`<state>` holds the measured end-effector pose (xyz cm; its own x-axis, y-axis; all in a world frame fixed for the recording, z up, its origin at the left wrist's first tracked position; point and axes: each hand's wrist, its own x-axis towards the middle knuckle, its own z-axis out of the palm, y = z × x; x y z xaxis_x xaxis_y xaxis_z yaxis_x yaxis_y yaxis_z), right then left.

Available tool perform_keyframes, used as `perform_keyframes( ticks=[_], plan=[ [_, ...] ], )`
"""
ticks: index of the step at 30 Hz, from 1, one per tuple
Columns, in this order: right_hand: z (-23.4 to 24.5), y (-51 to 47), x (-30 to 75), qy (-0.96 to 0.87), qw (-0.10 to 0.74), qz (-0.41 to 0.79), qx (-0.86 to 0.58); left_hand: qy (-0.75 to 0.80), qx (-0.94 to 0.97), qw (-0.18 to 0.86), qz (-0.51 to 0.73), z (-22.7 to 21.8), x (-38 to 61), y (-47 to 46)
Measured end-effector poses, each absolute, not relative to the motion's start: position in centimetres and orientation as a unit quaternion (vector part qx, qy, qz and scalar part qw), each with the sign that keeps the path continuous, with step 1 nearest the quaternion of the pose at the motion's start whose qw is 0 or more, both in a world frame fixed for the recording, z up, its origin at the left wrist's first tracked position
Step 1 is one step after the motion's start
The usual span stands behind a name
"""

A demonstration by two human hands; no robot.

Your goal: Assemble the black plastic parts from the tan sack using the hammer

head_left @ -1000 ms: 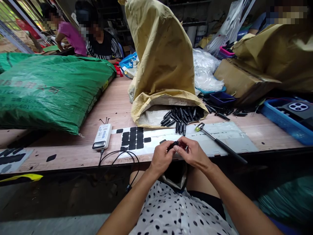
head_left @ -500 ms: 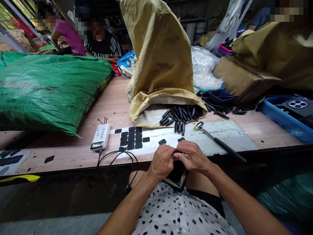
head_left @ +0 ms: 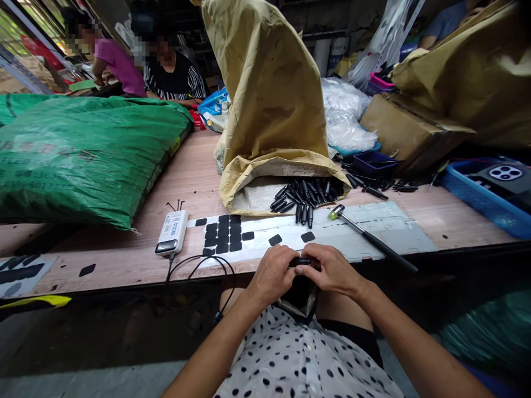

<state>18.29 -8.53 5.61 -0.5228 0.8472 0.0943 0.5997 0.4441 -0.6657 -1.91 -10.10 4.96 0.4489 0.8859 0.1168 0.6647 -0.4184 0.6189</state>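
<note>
My left hand (head_left: 274, 274) and my right hand (head_left: 332, 270) meet at the table's near edge, both pinched on one small black plastic part (head_left: 300, 261). Just below them an open bag (head_left: 297, 296) rests in my lap. Beyond my hands lies a white sheet (head_left: 265, 231) carrying several black square pads (head_left: 225, 234). A pile of black plastic parts (head_left: 307, 196) spills from the mouth of a tall tan paper sack (head_left: 269, 99). A small hammer (head_left: 367, 236) lies to the right on a grey board (head_left: 394, 229).
A white power bank (head_left: 172, 232) with a black cable sits left of the sheet. A big green sack (head_left: 83, 149) fills the left of the table. Cardboard box (head_left: 406, 132), blue tray (head_left: 489, 199) and purple tray (head_left: 375, 163) stand right. Two people sit at the far left.
My hands moved down from above the sheet to the table's near edge, still joined on the black part. Two single black pads on the sheet came into view.
</note>
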Motion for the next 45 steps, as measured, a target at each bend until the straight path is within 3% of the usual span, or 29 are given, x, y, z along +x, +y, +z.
perform_keyframes(
  ticks=[12,16,22,26,35,45],
  plan=[
    [4.9,-8.8,18.6,-0.801,0.240,0.336,-0.433,0.514,0.786,0.254,0.231,4.7,-2.4,-10.5],
    [4.8,-9.0,18.3,-0.824,0.225,0.302,-0.424,0.515,0.790,0.228,0.241,4.6,-2.2,-10.7],
    [4.3,-9.4,17.3,-0.847,0.293,0.206,-0.393,0.511,0.779,0.207,0.298,4.5,-1.6,-11.2],
    [4.2,-9.4,17.5,-0.824,0.282,0.265,-0.413,0.517,0.772,0.268,0.256,4.8,-1.9,-10.8],
    [5.0,-9.2,19.3,-0.778,0.275,0.411,-0.388,0.479,0.668,0.523,0.228,6.1,-2.5,-10.7],
    [4.7,-9.5,19.3,-0.835,0.217,0.343,-0.373,0.480,0.687,0.514,0.182,4.8,-2.6,-10.9]
  ],
)
